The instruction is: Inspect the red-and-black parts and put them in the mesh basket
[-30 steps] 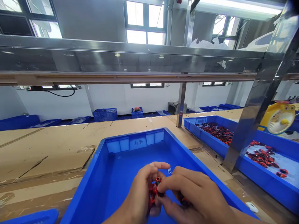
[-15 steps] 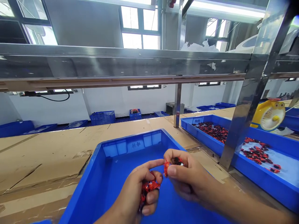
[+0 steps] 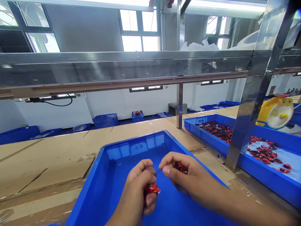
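Observation:
My left hand (image 3: pixel 137 186) is closed round several small, shiny red-and-black pieces (image 3: pixel 154 188), and a bright red end sticks out past its fingers. My right hand (image 3: pixel 191 175) is curled too, with more red-and-black pieces (image 3: pixel 180 167) showing in the hollow behind its thumb and forefinger. No piece shows between those right fingertips. A narrow gap separates the two hands. Both are over a deep blue plastic tray (image 3: pixel 117 152), whose visible floor is bare blue. The kind of the pieces is too small to make out.
To the right, a long blue tray (image 3: pixel 268 175) holds many loose red-and-black pieces (image 3: pixel 265 152). A steel post (image 3: pixel 246 122) stands before it, and a yellow fan (image 3: pixel 274 113) behind. Brown cardboard (image 3: pixel 58 160) covers the table. A steel shelf beam (image 3: pixel 117 69) crosses above.
My hands have drawn slightly apart. The red piece between my right fingertips no longer shows there. My left forefinger, stretched toward the right hand before, is now curled in.

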A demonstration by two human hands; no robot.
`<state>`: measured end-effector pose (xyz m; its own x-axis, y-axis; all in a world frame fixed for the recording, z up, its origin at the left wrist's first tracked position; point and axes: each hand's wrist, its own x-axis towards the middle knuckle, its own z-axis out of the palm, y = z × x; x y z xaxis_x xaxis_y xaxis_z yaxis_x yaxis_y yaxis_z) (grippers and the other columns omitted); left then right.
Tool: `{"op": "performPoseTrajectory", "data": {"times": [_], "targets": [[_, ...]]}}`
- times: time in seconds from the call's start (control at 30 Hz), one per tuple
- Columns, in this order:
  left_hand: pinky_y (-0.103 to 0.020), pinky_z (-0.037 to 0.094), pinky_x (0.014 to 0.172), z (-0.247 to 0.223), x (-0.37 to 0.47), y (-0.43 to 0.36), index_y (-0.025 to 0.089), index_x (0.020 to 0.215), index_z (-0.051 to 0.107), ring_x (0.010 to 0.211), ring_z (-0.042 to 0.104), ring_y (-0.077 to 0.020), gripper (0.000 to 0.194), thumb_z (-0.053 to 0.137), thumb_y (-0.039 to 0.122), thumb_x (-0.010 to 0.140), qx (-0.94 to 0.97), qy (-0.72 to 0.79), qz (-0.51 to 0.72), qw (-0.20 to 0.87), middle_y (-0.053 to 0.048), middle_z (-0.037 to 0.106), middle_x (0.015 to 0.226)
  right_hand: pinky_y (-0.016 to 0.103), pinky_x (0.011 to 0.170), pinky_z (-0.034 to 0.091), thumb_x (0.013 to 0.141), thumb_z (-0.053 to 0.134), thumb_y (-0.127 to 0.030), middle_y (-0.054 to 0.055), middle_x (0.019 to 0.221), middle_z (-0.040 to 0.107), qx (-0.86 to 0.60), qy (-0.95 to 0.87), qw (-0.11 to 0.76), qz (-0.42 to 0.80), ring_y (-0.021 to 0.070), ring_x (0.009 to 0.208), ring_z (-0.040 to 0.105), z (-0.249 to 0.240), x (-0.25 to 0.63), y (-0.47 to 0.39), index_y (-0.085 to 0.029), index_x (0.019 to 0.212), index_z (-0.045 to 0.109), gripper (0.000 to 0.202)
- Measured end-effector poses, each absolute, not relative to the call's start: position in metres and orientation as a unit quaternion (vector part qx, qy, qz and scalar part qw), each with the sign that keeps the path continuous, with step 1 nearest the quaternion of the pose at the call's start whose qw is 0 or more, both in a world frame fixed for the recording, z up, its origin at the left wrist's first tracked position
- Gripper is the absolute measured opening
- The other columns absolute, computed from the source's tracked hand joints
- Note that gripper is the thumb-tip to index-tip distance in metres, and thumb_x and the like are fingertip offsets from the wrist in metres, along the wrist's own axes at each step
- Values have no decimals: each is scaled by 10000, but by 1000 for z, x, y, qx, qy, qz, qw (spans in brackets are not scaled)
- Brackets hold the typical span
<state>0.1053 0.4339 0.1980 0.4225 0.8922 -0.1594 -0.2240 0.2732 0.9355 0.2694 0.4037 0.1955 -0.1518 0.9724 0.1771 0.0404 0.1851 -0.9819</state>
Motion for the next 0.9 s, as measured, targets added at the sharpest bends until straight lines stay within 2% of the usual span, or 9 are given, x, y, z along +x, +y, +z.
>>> {"op": "performPoseTrajectory", "data": {"times": [0.1, 0.2, 0.3, 0.37, 0.5, 0.57, 0.7, 0.83, 0.9], "targets": [[-137, 192, 346, 201, 105, 428, 269, 888, 328, 335, 244, 1, 312, 548, 161, 696, 510, 348, 420, 665, 110, 406, 669, 206, 537, 340, 813, 719, -314, -61, 636, 473, -461, -686, 453, 333, 87, 581, 418, 194, 261, 396, -219, 963, 672, 184], [-127, 238, 365, 200, 105, 422, 279, 883, 299, 380, 267, 4, 344, 608, 211, 747, 550, 322, 442, 632, 108, 403, 728, 204, 514, 324, 694, 814, -287, -80, 598, 452, -495, -691, 431, 303, 89, 553, 408, 195, 257, 392, -227, 909, 671, 265], [-122, 252, 366, 195, 104, 421, 286, 906, 306, 406, 320, -14, 336, 620, 309, 787, 588, 310, 434, 608, 101, 413, 716, 202, 499, 335, 706, 794, -295, -69, 597, 495, -486, -710, 417, 291, 92, 543, 420, 193, 257, 391, -217, 828, 672, 189], [-131, 260, 338, 192, 103, 426, 293, 917, 300, 370, 339, -29, 324, 587, 338, 775, 574, 285, 429, 637, 105, 442, 687, 198, 485, 346, 730, 755, -260, -62, 590, 512, -479, -731, 405, 269, 91, 523, 434, 192, 258, 390, -214, 833, 687, 132], [-134, 249, 298, 198, 101, 434, 302, 981, 315, 303, 320, -37, 341, 485, 256, 689, 478, 255, 398, 741, 106, 487, 666, 187, 481, 379, 746, 696, -180, -50, 608, 542, -432, -763, 442, 189, 86, 501, 465, 194, 259, 387, -189, 930, 687, 184], [-124, 240, 304, 205, 100, 433, 304, 1075, 353, 318, 309, -30, 357, 463, 208, 750, 450, 295, 390, 747, 86, 512, 691, 187, 492, 390, 774, 681, -190, -39, 632, 557, -404, -766, 470, 168, 85, 510, 468, 196, 260, 385, -179, 947, 674, 174], [-123, 210, 310, 214, 100, 428, 267, 1248, 374, 307, 242, -30, 335, 436, 246, 920, 429, 346, 367, 749, 72, 505, 587, 203, 533, 411, 831, 660, -258, -24, 675, 558, -371, -743, 515, 213, 99, 558, 490, 199, 264, 383, -202, 929, 643, 114], [-120, 190, 347, 213, 101, 427, 218, 1270, 434, 290, 182, -46, 313, 421, 329, 977, 422, 342, 339, 768, 122, 299, 351, 214, 559, 391, 838, 686, -336, -29, 684, 529, -371, -699, 532, 301, 115, 613, 492, 196, 266, 385, -235, 956, 626, 167], [-123, 172, 355, 213, 100, 427, 210, 1255, 463, 283, 213, -41, 295, 397, 324, 991, 414, 335, 346, 773, 95, 391, 362, 212, 575, 380, 824, 713, -354, -34, 675, 517, -365, -676, 544, 338, 109, 618, 471, 196, 266, 385, -231, 948, 630, 194]]}}
